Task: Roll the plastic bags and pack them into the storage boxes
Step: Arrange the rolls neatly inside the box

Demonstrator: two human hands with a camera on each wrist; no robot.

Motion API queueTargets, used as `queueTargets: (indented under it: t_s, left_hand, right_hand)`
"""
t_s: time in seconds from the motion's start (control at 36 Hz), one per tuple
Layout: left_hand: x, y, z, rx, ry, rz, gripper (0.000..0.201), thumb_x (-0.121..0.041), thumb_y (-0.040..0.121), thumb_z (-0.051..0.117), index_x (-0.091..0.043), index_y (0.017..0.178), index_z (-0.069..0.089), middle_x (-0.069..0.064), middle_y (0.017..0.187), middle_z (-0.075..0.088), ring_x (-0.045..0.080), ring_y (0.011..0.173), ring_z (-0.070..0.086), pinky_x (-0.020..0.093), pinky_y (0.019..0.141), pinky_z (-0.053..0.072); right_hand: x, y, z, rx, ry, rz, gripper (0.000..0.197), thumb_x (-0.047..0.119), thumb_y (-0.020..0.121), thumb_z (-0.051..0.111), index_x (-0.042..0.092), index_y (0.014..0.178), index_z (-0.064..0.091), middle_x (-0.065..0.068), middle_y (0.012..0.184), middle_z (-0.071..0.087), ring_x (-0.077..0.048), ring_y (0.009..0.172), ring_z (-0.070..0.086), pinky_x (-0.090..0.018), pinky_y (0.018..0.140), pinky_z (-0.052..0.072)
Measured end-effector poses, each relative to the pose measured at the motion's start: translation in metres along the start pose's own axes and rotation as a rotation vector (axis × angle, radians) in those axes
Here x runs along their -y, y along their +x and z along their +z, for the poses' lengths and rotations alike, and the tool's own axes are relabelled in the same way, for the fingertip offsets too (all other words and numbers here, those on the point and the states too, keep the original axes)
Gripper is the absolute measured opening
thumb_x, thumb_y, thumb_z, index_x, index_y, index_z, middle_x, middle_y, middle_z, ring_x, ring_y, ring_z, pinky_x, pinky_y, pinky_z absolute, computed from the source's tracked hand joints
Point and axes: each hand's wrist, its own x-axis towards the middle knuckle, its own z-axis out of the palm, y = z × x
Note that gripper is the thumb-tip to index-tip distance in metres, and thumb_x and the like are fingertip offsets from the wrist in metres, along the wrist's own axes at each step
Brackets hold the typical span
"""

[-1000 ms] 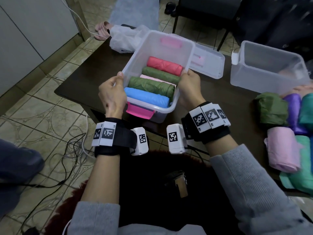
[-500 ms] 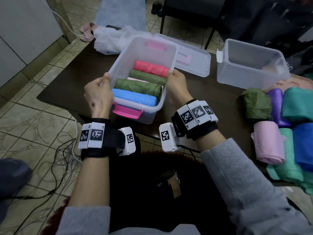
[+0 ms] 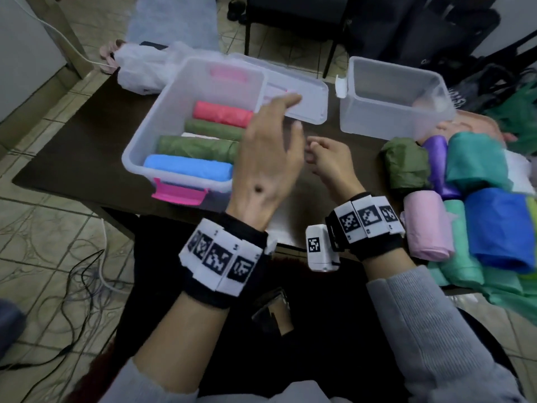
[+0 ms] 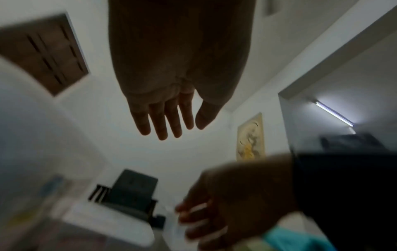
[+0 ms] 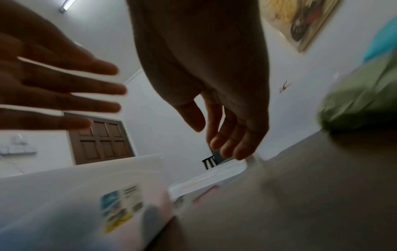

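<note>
The clear storage box [image 3: 151, 135] with a pink latch [image 3: 178, 194] sits on the dark table and holds rolled bags side by side: red [image 3: 222, 113], two olive green [image 3: 200, 146] and blue [image 3: 187, 167]. My left hand [image 3: 279, 120] hovers above the box's right rim, fingers straight and spread, holding nothing; the left wrist view shows its empty palm [image 4: 171, 108]. My right hand [image 3: 315, 151] is low over the table just right of the box, fingers loosely curled and empty [image 5: 225, 135]. Loose rolls lie to its right: olive [image 3: 405, 167], purple [image 3: 436, 158], teal [image 3: 476, 161], pink [image 3: 427, 228], blue [image 3: 499, 228].
The box's lid [image 3: 302, 100] lies behind it. A second clear box [image 3: 377, 123] stands open at the back right. A white bag [image 3: 139, 68] rests at the table's far left corner. Cables run over the tiled floor [image 3: 72, 271] on the left.
Both hands have let go of the box's sides. The left hand rose and swung right over the rim; the right hand moved right, toward the loose rolls.
</note>
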Motion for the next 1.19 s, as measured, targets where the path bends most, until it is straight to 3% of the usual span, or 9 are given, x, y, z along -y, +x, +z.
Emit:
queueTargets:
  t_s: [0.08, 0.14, 0.22, 0.39, 0.53, 0.67, 0.81, 1.0, 1.19]
  left_hand:
    - [0.001, -0.022, 0.041, 0.229, -0.009, -0.030, 0.038, -0.013, 0.090, 0.050, -0.007, 0.127, 0.053, 0.008, 0.130, 0.056, 0.020, 0.124, 0.049, 0.024, 0.106, 0.032]
    - [0.007, -0.036, 0.065, 0.382, 0.069, -0.076, 0.042, -0.016, 0.094, 0.049, -0.009, 0.134, 0.046, 0.010, 0.142, 0.045, 0.022, 0.135, 0.037, 0.032, 0.113, 0.026]
    - [0.018, -0.053, 0.091, 0.572, 0.199, -0.149, 0.049, -0.024, 0.098, 0.045, -0.013, 0.144, 0.033, 0.009, 0.155, 0.023, 0.023, 0.145, 0.014, 0.035, 0.118, 0.010]
    - [0.041, -0.074, 0.112, 0.689, 0.322, -0.219, 0.058, -0.032, 0.099, 0.040, -0.013, 0.149, 0.018, 0.010, 0.159, 0.004, 0.024, 0.147, -0.003, 0.038, 0.117, -0.001]
    - [0.051, -0.085, 0.115, 0.666, 0.398, -0.199, 0.058, -0.037, 0.101, 0.033, -0.012, 0.150, 0.015, 0.010, 0.159, 0.004, 0.024, 0.147, -0.005, 0.037, 0.117, -0.003]
    - [0.052, -0.091, 0.118, 0.653, 0.477, -0.136, 0.053, -0.038, 0.102, 0.026, -0.016, 0.150, 0.020, 0.005, 0.159, 0.009, 0.020, 0.147, -0.001, 0.036, 0.117, -0.004]
    - [0.054, -0.092, 0.119, 0.639, 0.481, -0.136, 0.053, -0.038, 0.101, 0.027, -0.017, 0.149, 0.023, 0.004, 0.159, 0.010, 0.019, 0.147, 0.000, 0.036, 0.117, -0.004]
    - [0.055, -0.095, 0.118, 0.587, 0.448, -0.159, 0.060, -0.036, 0.100, 0.034, -0.007, 0.150, 0.015, 0.007, 0.159, 0.012, 0.019, 0.147, 0.003, 0.032, 0.118, -0.002]
    - [0.054, -0.096, 0.117, 0.559, 0.371, -0.213, 0.070, -0.036, 0.098, 0.042, -0.001, 0.149, 0.008, 0.010, 0.158, 0.010, 0.022, 0.147, 0.002, 0.030, 0.117, -0.001]
  right_hand:
    - [-0.010, -0.005, -0.035, -0.075, -0.233, 0.000, 0.034, 0.020, 0.088, 0.050, 0.009, 0.117, 0.064, -0.008, 0.116, 0.065, -0.023, 0.112, 0.058, -0.036, 0.103, 0.042]
    - [-0.017, -0.011, -0.061, -0.155, -0.411, -0.002, 0.034, 0.015, 0.091, 0.049, 0.007, 0.122, 0.061, -0.011, 0.126, 0.060, -0.025, 0.119, 0.053, -0.034, 0.104, 0.039]
    - [-0.030, -0.017, -0.093, -0.312, -0.666, 0.114, 0.038, 0.015, 0.090, 0.046, 0.006, 0.126, 0.053, -0.018, 0.134, 0.047, -0.034, 0.125, 0.041, -0.045, 0.103, 0.035]
    - [-0.052, -0.031, -0.133, -0.528, -0.872, 0.305, 0.046, 0.014, 0.088, 0.048, 0.001, 0.131, 0.039, -0.021, 0.138, 0.033, -0.037, 0.129, 0.030, -0.046, 0.102, 0.030]
    - [-0.067, -0.031, -0.144, -0.430, -0.871, 0.429, 0.059, 0.019, 0.087, 0.057, 0.002, 0.137, 0.031, -0.019, 0.143, 0.030, -0.034, 0.133, 0.028, -0.044, 0.103, 0.032]
    - [-0.068, -0.026, -0.140, -0.327, -0.913, 0.408, 0.063, 0.022, 0.086, 0.062, 0.003, 0.138, 0.032, -0.017, 0.143, 0.029, -0.034, 0.133, 0.028, -0.045, 0.104, 0.032]
    - [-0.063, -0.028, -0.113, -0.179, -1.054, 0.203, 0.057, 0.027, 0.088, 0.059, 0.007, 0.136, 0.037, -0.017, 0.140, 0.032, -0.036, 0.130, 0.029, -0.047, 0.101, 0.032]
    - [-0.050, -0.029, -0.066, 0.045, -1.226, -0.207, 0.053, 0.013, 0.088, 0.052, 0.014, 0.138, 0.035, -0.013, 0.140, 0.032, -0.032, 0.132, 0.027, -0.046, 0.101, 0.030]
    - [-0.041, -0.020, -0.058, 0.138, -1.174, -0.280, 0.054, 0.015, 0.086, 0.058, 0.019, 0.137, 0.039, -0.009, 0.139, 0.034, -0.028, 0.129, 0.030, -0.044, 0.099, 0.031]
